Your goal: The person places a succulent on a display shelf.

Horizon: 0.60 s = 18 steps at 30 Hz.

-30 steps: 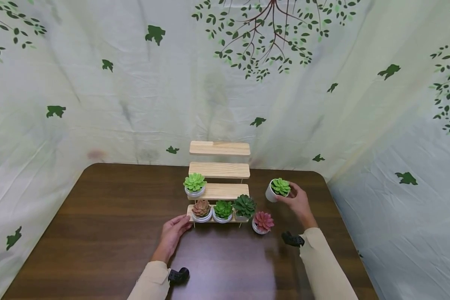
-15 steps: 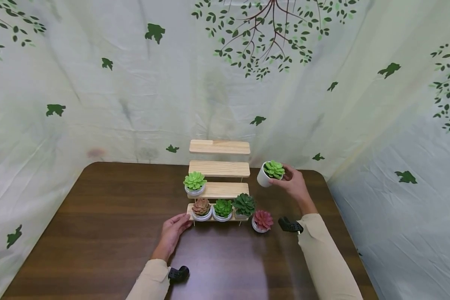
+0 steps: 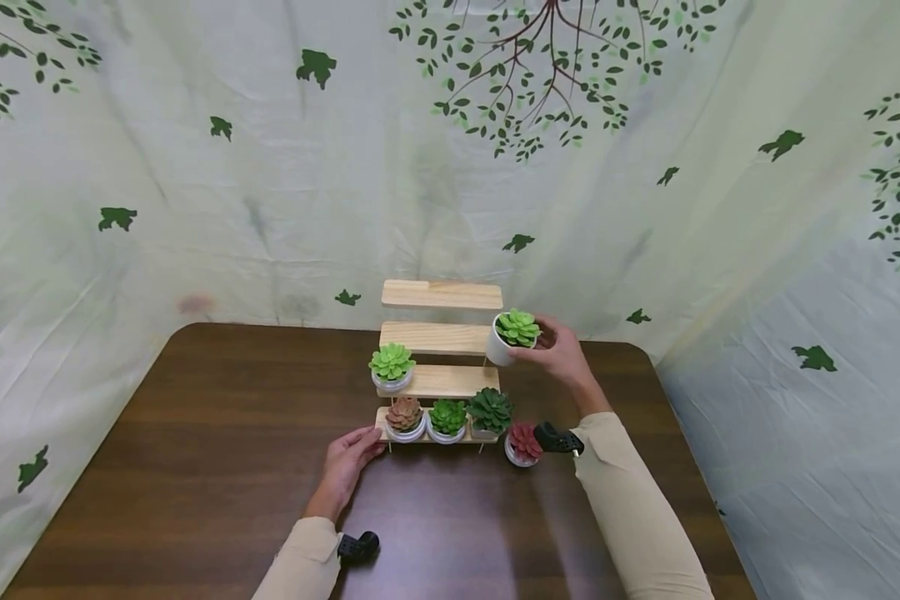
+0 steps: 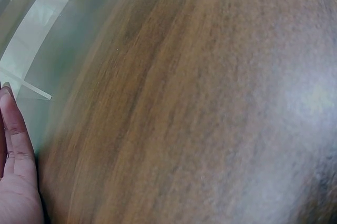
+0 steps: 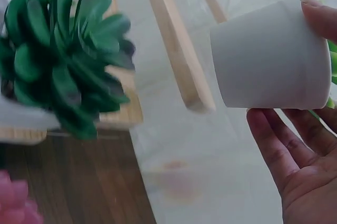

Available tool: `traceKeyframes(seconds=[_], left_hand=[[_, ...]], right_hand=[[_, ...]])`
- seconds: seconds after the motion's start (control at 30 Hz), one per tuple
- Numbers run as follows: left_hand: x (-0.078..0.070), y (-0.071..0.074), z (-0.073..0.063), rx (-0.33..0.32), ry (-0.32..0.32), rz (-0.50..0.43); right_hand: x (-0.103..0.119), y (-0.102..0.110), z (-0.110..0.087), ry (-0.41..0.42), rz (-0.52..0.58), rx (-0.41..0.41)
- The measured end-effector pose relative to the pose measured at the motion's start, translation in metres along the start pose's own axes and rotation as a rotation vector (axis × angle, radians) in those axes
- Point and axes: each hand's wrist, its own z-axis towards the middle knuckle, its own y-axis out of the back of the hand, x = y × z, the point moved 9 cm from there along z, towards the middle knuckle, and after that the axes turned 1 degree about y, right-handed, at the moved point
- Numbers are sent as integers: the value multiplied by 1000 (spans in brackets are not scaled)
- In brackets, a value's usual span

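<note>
A wooden tiered stand (image 3: pixel 442 337) has several plank steps. My left hand (image 3: pixel 345 467) holds the left end of its lowest step; in the left wrist view only part of that hand (image 4: pixel 16 166) shows. My right hand (image 3: pixel 562 362) grips a white pot (image 5: pixel 271 58) with a light green succulent (image 3: pixel 517 327), raised by the right end of the second-highest step. A brownish succulent (image 3: pixel 404 414), a bright green one (image 3: pixel 447 417) and a dark green one (image 3: pixel 491 409) fill the lowest step. Another light green succulent (image 3: pixel 392 360) sits at the left of the step above.
A potted pink succulent (image 3: pixel 522 446) stands on the brown table (image 3: pixel 232 458) right of the stand, partly hidden by the black wrist camera (image 3: pixel 557 438). Behind the table hangs a pale leaf-print cloth (image 3: pixel 270 167).
My right hand has carried the light green succulent up and leftward, from over the table at the right to the stand's right side. The left hand stays at the lowest step.
</note>
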Motion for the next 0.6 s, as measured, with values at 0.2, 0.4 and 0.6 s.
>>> traceKeyframes(seconds=[0.2,0.4,0.6], left_hand=[[0,-1,-2,1,-3,-3],[1,0,-2,0,6,-13],[1,-2,-1,5,2,-13]], right_hand=[[9,-23,6,18,34,54],[13,-46,10,36,48,107],[31,-62,7,71,6,146]])
